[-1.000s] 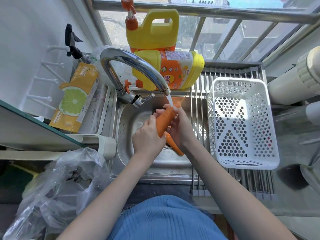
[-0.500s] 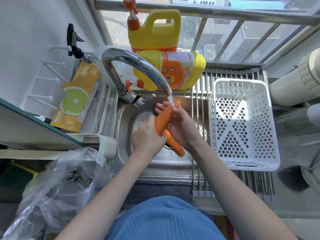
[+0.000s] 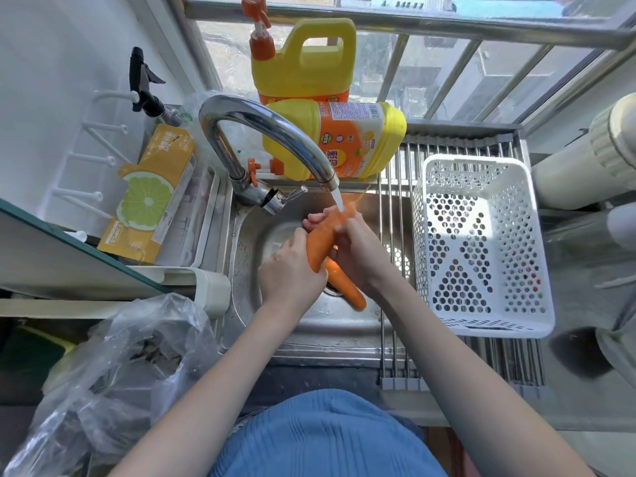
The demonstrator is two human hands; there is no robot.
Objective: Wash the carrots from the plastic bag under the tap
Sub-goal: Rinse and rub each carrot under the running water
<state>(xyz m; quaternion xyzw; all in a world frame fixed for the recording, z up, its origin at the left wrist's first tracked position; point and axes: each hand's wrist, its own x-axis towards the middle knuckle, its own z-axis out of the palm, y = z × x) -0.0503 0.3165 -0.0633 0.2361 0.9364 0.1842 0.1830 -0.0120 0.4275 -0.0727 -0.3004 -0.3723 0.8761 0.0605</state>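
1. Water runs in a thin stream from the curved chrome tap [image 3: 275, 139] and lands on the narrow end of the long orange carrot [image 3: 321, 241], which is held over the steel sink [image 3: 247, 249], just under the spout.
2. The left hand [image 3: 289, 275] is closed around the thick lower end of this carrot, in front of the tap.
3. The right hand [image 3: 358, 253] is wrapped over the upper part, its fingers [image 3: 318, 218] curled around the thin end beside the stream; I judge that it rubs the skin clean.
4. A second orange carrot [image 3: 346, 284] lies in the sink bottom, under both hands, near the drain; part of it is hidden.
5. The crumpled clear plastic bag [image 3: 113, 366] rests well to the left of the tap, toward the person; I cannot tell whether more carrots are inside.
6. The white perforated plastic basket [image 3: 481, 242] stands to the right of the tap on the metal rack; it looks empty.
7. A carrot is stiff and rather light, but wet skin is probably slippery and the cone shape may slide out toward the thin end. It seems best to grip at the thick end, and to handle the thin tip gently because it could snap.
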